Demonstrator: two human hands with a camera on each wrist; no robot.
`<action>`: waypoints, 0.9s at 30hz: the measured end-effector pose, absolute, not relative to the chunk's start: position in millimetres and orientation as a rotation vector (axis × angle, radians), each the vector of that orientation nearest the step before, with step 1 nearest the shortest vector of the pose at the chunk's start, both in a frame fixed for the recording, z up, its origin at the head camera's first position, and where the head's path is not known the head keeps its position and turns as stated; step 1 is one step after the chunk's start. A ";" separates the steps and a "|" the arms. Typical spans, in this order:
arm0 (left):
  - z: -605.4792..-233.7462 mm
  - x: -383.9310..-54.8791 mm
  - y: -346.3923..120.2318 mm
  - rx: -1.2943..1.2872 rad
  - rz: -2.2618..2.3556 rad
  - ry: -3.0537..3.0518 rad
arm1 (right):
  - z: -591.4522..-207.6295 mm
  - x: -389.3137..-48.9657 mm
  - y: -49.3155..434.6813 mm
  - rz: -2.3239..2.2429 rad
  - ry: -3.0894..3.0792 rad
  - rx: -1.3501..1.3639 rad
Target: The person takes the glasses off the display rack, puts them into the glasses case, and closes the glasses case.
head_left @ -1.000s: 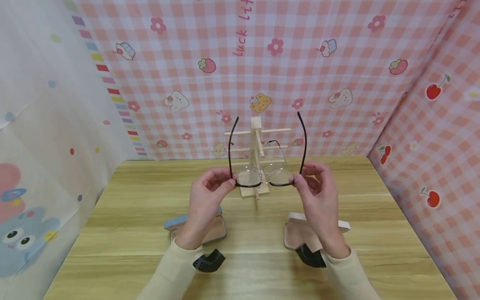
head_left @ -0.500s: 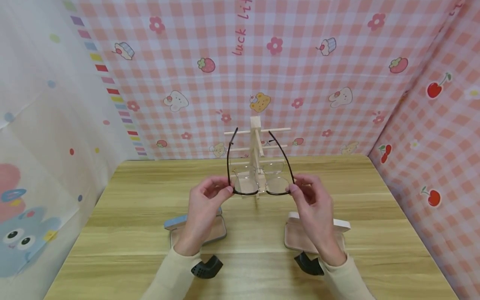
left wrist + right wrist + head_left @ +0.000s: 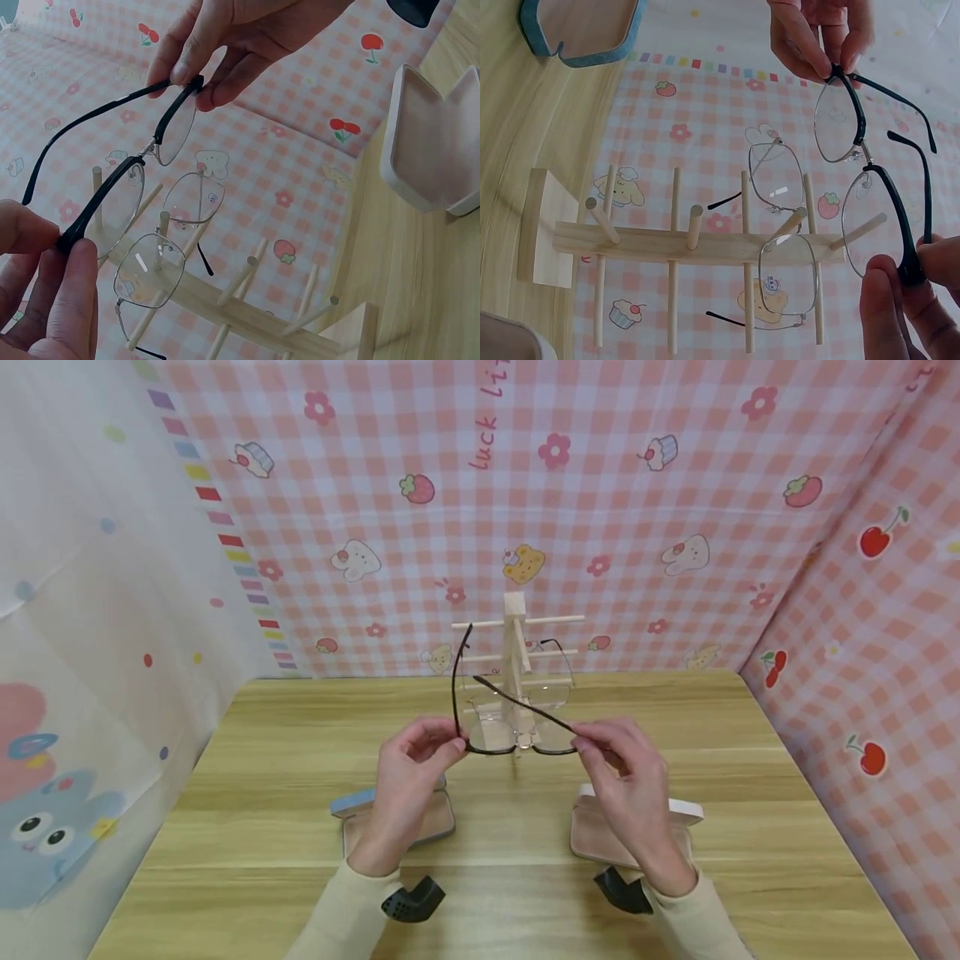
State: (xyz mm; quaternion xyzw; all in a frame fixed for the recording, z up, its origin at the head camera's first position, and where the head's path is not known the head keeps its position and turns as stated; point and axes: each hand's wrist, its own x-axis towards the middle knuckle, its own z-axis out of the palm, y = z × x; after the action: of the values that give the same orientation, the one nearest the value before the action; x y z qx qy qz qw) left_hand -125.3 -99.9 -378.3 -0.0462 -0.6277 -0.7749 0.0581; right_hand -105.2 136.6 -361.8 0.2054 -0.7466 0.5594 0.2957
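Observation:
Both hands hold a pair of black half-rim eyeglasses (image 3: pixel 491 751) in front of a wooden glasses stand (image 3: pixel 514 604). At one front corner, near the hinge, my left hand (image 3: pixel 408 781) pinches the frame, and that temple arm points away, unfolded. The opposite corner is pinched by my right hand (image 3: pixel 628 781). There the temple arm (image 3: pixel 525 704) slants inward across the lenses, partly folded. A second pair of eyeglasses, thin silver-rimmed (image 3: pixel 150 270), hangs on the stand behind. Its temple arms have dark tips.
An open blue eyeglass case (image 3: pixel 352 804) lies by the left forearm, partly hidden. Near the right forearm is an open white case (image 3: pixel 684 811). Both stand on the wooden table (image 3: pixel 517 893), before a pink checked cloth (image 3: pixel 420 410). Pegs stick out from the stand.
The black eyeglasses came down and slightly nearer. The right temple arm swung inward from fully spread to slanting across the lenses. The left temple arm stayed unfolded.

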 end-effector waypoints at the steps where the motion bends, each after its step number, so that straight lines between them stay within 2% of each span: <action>1: -378.6 -125.3 -99.8 -0.136 -2.352 -1.895 | -361.7 -105.3 136.7 1.484 -1.985 0.560; 12: -379.9 -124.4 -100.3 -0.109 -2.384 -1.868 | -359.6 -105.9 137.1 1.439 -2.008 0.595; 19: -379.6 -124.5 -99.9 -0.099 -2.390 -1.868 | -378.5 -115.9 145.2 1.467 -2.030 0.593; 27: -378.4 -124.4 -99.8 -0.092 -2.377 -1.872 | -356.4 -104.7 138.2 1.417 -2.088 0.572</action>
State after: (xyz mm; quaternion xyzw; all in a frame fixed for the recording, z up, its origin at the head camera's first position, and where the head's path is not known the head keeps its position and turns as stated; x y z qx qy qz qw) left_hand -124.4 -99.8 -378.4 -0.0304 -0.6173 -0.7841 0.0572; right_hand -104.7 138.2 -356.4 0.2127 -0.7762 0.5266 0.2737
